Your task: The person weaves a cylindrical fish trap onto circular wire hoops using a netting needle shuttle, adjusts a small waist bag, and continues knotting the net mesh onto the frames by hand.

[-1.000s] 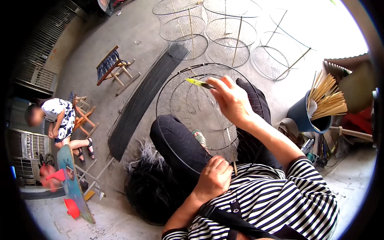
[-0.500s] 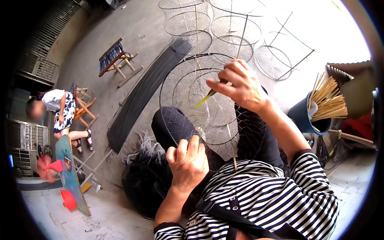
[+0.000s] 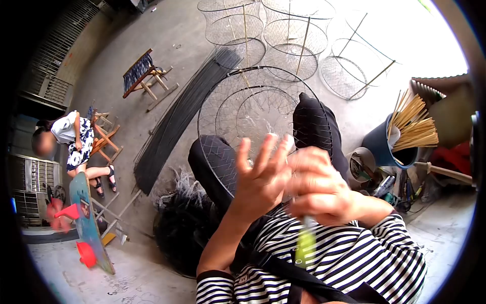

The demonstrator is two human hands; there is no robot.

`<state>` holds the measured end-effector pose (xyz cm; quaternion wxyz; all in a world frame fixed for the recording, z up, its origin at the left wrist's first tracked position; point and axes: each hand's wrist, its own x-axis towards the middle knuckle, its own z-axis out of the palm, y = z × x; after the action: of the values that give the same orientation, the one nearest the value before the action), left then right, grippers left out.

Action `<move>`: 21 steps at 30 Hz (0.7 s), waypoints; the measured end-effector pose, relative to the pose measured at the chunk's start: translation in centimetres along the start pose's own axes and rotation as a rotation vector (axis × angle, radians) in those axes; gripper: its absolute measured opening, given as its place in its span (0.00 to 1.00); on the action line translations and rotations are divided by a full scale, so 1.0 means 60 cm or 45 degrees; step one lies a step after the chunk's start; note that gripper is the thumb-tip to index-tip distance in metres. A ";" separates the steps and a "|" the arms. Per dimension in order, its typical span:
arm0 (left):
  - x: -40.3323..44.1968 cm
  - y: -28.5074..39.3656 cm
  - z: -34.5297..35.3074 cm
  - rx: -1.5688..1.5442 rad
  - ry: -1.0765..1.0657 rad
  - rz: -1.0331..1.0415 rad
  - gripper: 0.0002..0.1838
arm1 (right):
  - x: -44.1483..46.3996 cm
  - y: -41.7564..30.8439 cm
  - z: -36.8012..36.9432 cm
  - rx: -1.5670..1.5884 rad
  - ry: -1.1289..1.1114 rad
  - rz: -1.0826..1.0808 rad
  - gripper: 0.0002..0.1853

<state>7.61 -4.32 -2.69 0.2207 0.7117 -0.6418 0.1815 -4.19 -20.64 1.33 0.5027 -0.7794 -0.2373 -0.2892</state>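
Observation:
A round wire-hoop net trap [image 3: 257, 119] with black mesh leans over my knees, its inner rings facing up. My left hand [image 3: 264, 183] is raised in front of the near side of the hoop, fingers stretched upward and apart. Beside it and touching or nearly so, my right hand [image 3: 324, 190] is smeared by motion, its fingers curled. A yellow-green netting needle [image 3: 305, 247] points down out of the right hand, in front of my striped shirt. Any thread between the hands is too fine to make out.
Finished-looking net traps [image 3: 296, 35] stand at the back. A bundle of dark rods [image 3: 177, 119] lies on the floor. To the right is a blue bucket [image 3: 379, 144] of wooden sticks. Folding stools [image 3: 147, 76], a seated person [image 3: 76, 137] and a skateboard [image 3: 87, 223] are at left.
My right hand has come down and toward my body with the netting needle, which now points downward. My left hand has let go of the hoop and risen, its fingers opening.

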 end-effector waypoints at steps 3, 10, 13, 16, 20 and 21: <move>-0.063 0.019 0.059 -0.377 -0.145 -0.006 0.09 | -0.062 -0.012 -0.110 0.959 0.379 0.149 0.15; -0.091 0.053 0.050 -0.539 -0.145 -0.059 0.06 | -0.077 0.109 -0.129 0.000 0.700 0.866 0.12; -0.095 0.058 0.046 -0.519 -0.210 -0.050 0.03 | 0.002 0.120 -0.075 -0.820 0.280 0.442 0.17; -0.091 0.061 0.037 -0.510 -0.218 -0.090 0.02 | 0.024 0.158 -0.054 -0.993 0.091 0.511 0.18; -0.090 0.064 0.035 -0.509 -0.205 -0.136 0.02 | 0.035 0.184 -0.047 -1.266 -0.057 0.399 0.20; -0.090 0.064 0.034 -0.505 -0.207 -0.142 0.02 | 0.042 0.181 -0.047 -1.341 -0.087 0.367 0.21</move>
<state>3.13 -1.23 -7.04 0.3136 0.7010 -0.6403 -0.0189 4.22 -27.17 -3.04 0.0712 -0.9593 0.0327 -0.2715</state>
